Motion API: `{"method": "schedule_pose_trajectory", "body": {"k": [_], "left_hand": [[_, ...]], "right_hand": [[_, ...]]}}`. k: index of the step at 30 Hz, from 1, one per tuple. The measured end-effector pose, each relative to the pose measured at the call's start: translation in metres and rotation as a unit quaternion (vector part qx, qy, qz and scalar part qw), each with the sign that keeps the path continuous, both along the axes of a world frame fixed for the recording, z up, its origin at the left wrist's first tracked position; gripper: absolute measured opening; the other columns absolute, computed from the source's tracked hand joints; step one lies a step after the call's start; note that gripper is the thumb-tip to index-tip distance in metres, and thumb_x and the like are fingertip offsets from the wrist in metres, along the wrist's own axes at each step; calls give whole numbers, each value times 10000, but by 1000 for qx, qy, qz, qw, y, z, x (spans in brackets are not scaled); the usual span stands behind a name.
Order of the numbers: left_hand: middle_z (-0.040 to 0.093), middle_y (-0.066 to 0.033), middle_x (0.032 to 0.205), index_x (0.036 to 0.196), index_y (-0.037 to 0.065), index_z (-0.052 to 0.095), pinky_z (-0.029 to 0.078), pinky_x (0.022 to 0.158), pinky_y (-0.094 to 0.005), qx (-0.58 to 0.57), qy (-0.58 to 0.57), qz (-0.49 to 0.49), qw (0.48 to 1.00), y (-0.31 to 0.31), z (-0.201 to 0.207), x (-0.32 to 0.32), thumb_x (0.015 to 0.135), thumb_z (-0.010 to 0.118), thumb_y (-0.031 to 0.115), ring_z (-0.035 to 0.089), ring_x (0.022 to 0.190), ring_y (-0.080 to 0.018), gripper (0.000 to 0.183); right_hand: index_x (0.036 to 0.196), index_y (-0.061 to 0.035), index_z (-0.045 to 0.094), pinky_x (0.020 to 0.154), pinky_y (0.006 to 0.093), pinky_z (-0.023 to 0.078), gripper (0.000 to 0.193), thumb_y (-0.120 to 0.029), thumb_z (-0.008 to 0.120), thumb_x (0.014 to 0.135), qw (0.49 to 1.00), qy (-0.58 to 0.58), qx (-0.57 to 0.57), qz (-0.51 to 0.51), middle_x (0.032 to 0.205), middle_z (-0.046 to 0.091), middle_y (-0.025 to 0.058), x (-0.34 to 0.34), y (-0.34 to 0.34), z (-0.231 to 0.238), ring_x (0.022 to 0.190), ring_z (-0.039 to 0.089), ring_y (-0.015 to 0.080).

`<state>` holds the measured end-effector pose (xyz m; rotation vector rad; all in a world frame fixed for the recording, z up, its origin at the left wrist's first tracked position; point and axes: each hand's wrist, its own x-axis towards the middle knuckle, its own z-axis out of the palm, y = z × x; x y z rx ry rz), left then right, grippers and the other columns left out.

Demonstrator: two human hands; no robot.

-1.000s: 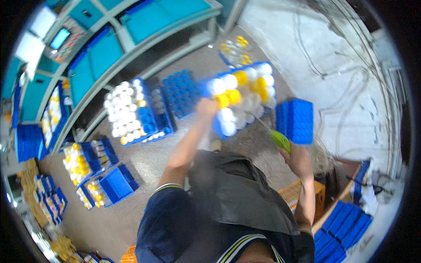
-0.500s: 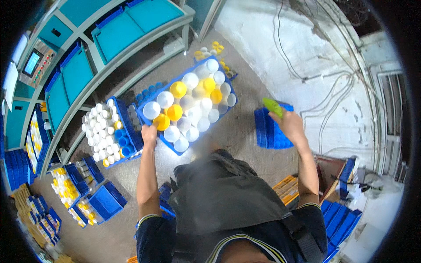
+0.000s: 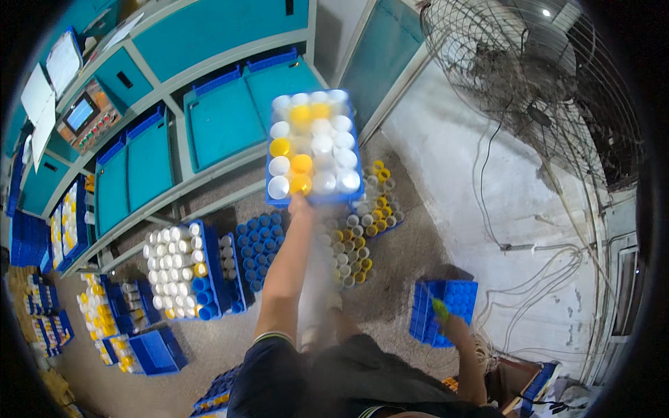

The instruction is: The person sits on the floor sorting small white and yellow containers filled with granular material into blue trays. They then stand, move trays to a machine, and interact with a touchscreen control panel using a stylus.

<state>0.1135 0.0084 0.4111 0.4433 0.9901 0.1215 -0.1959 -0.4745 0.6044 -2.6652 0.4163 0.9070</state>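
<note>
My left arm reaches out ahead, and my left hand (image 3: 300,206) is closed on the near edge of a blue tray (image 3: 269,171). White cups (image 3: 322,145) and a few yellow cups (image 3: 301,164) fill that tray. It is held up at the front of the teal machine, with the cups' round ends showing. At the right, my right hand (image 3: 456,330) grips a bright green handheld thing (image 3: 440,308), its kind unclear. This hand is over the near side of a stack of blue trays (image 3: 426,327) on the floor; the trays have round pockets.
Teal bays (image 3: 223,129) of a machine run along the left, with a control panel (image 3: 88,115). Trays of white cups (image 3: 174,268), a blue pocketed tray (image 3: 259,247) and yellow-and-white cup trays (image 3: 353,258) cover floor spots. A large caged fan (image 3: 516,63) stands at the right wall.
My left hand has moved the filled tray forward, farther from my body, and its slant has straightened. The view has tilted up, exposing more cup trays. My right hand still holds the green thing.
</note>
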Motion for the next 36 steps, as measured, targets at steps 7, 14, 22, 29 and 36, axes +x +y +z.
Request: {"method": "schedule_pose_trajectory", "body": {"k": [7, 14, 22, 29, 36], "left_hand": [[542, -162, 1353, 1375, -54, 467, 414, 1023, -480, 117, -103, 57, 986, 2, 55, 162, 790, 813, 442, 504, 1232, -317, 841], [688, -78, 907, 994, 34, 656, 522, 661, -320, 259, -77, -328, 905, 6, -83, -51, 914, 687, 273, 668, 802, -190, 253], [673, -162, 989, 1094, -24, 613, 484, 533, -419, 116, 359, -696, 611, 44, -210, -474, 892, 694, 357, 604, 655, -251, 438], [601, -141, 796, 1017, -5, 583, 425, 504, -401, 230, 358, -704, 569, -9, -224, -476, 922, 613, 303, 565, 609, -261, 324], [614, -210, 1080, 1222, -28, 532, 545, 782, -493, 116, 182, -730, 649, -305, -207, -456, 991, 538, 258, 627, 882, -306, 367]], "right_hand": [[1121, -9, 642, 713, 441, 511, 416, -352, 692, 891, 985, -48, 100, -130, 883, 683, 178, -65, -4, -7, 820, 663, 328], [961, 13, 685, 669, 411, 486, 455, -438, 638, 927, 929, 111, 158, -315, 814, 697, 98, -147, -23, -102, 730, 643, 216], [1002, -27, 684, 724, 456, 504, 479, -494, 620, 913, 943, 295, 147, -39, 830, 702, 179, -266, 29, -72, 794, 681, 326], [1128, -81, 643, 755, 525, 503, 526, -558, 583, 913, 927, 206, -38, -310, 955, 686, 224, -406, 21, -33, 906, 663, 402], [1080, 1, 621, 785, 525, 482, 412, -343, 694, 866, 827, -6, -37, -561, 944, 648, 272, -555, -44, -95, 909, 626, 446]]}}
